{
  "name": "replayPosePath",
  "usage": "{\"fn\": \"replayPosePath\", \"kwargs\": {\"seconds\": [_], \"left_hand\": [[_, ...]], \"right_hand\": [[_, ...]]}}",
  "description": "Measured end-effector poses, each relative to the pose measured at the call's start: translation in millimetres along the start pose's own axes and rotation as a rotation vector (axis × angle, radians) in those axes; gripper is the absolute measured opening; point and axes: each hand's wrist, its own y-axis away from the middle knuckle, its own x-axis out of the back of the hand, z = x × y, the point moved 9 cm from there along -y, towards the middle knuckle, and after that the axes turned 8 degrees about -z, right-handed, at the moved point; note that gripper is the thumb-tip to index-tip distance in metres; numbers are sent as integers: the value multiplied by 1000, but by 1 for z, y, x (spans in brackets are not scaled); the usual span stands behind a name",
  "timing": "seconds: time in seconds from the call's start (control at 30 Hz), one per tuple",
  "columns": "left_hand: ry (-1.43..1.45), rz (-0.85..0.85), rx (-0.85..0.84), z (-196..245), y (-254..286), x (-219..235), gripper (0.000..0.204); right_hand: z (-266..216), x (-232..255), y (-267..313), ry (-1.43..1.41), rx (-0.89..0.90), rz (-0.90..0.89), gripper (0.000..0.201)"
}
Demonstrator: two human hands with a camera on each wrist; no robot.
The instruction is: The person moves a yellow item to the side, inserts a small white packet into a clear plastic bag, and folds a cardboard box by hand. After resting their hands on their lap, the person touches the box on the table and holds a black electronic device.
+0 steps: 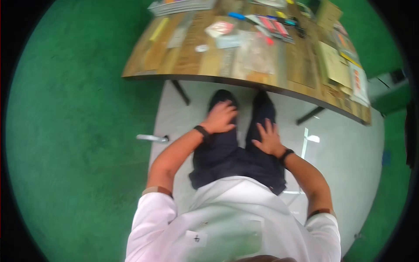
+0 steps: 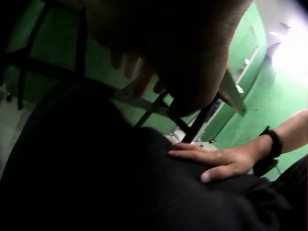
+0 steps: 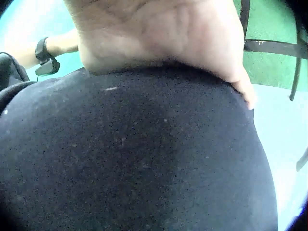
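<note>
My left hand (image 1: 221,117) is over the left thigh of the dark trousers (image 1: 218,150), near the knee, fingers loosely spread and holding nothing. In the left wrist view that hand (image 2: 159,53) looms dark above the cloth, its fingers hanging down. The right hand (image 1: 269,139) rests on the other thigh with its fingers spread. From the right wrist camera, the palm of this hand (image 3: 163,33) lies against the trouser fabric (image 3: 139,154). Each wrist wears a black band (image 1: 202,132).
A wood-plank table (image 1: 183,61) stands ahead of the knees. On it are a blue marker (image 1: 236,15), red-and-white packets (image 1: 273,26), a clear plastic bag (image 1: 255,52), a tan envelope (image 1: 334,65) and a white packet (image 1: 358,83). Dark table legs (image 1: 310,115) reach the pale floor.
</note>
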Motion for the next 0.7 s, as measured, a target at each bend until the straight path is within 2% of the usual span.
{"fn": "replayPosePath", "kwargs": {"seconds": [0.03, 0.07, 0.1, 0.17, 0.2, 0.33, 0.37, 0.43, 0.47, 0.53, 0.57, 0.6, 0.7], "left_hand": [[-23, 75, -39, -7, 6, 3, 54], [-71, 106, 41, -16, 7, 5, 51], [-81, 46, 81, -23, 3, 6, 50], [-116, -26, 123, -48, 6, -9, 50], [-133, -31, 200, -65, 14, -17, 52], [-165, -221, 497, -101, 40, -16, 54], [-163, -217, 498, -101, 44, -11, 54], [-171, -351, 674, -121, 59, -20, 55], [-177, -349, 679, -127, 64, -17, 55], [-160, -383, 786, -141, 80, -19, 55], [-177, -428, 816, -147, 84, -23, 56], [-175, -442, 818, -150, 85, -26, 56], [-172, -485, 924, -169, 85, -22, 56]], "right_hand": [[-2, 9, -1, -49, 55, 83, 90], [0, 11, -1, -11, 99, 196, 88], [-3, 24, 4, -8, 90, 242, 88], [7, 32, 7, 22, -31, 226, 88], [6, 41, 10, 23, -111, 120, 89], [14, 71, 6, 117, -178, 40, 85], [21, 75, 4, 121, -178, 40, 85], [46, 66, -13, 24, -201, -11, 85], [52, 66, -19, 23, -194, -8, 85], [68, 62, -24, 55, -325, -21, 86], [75, 65, -28, 86, -376, 34, 86], [82, 63, -34, 79, -375, 21, 86], [104, 63, -53, 39, -433, -117, 84]]}}
